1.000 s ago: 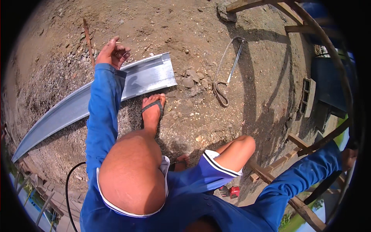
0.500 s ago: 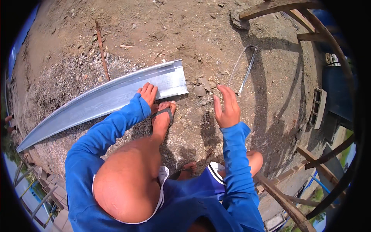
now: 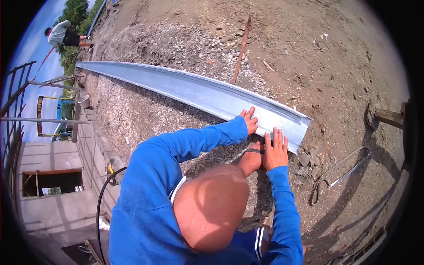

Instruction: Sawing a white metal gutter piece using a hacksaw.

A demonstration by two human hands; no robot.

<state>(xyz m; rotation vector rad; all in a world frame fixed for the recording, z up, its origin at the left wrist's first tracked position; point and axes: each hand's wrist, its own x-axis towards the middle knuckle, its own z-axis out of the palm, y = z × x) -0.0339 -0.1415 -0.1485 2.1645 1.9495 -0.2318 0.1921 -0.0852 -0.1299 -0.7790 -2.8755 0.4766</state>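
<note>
A long silvery metal channel (image 3: 201, 92) with raised lips along its edges lies on the ground, running from far left to its cut end in front of me. My left hand (image 3: 250, 122) rests on its near edge with the fingers apart. Close by, nearer the cut end, my right hand (image 3: 276, 152) lies with outstretched fingers on the same edge. Neither hand is wrapped round anything. My sandalled foot (image 3: 251, 160) is beside the channel, partly hidden by my right hand and knee. To the right of the cut end, a hacksaw (image 3: 349, 173) lies on the dirt.
A rusty strip (image 3: 242, 51) lies on the gravel beyond the channel. Another person (image 3: 66, 35) stands at the far left, near its distant end. A grey block wall (image 3: 57, 172) with an opening is at left. A wooden beam (image 3: 389, 118) juts in from the right.
My view has swung left, bringing the channel's far length, a wall and a person into sight. My right hand has come down from the air onto the channel; the left still rests on it.
</note>
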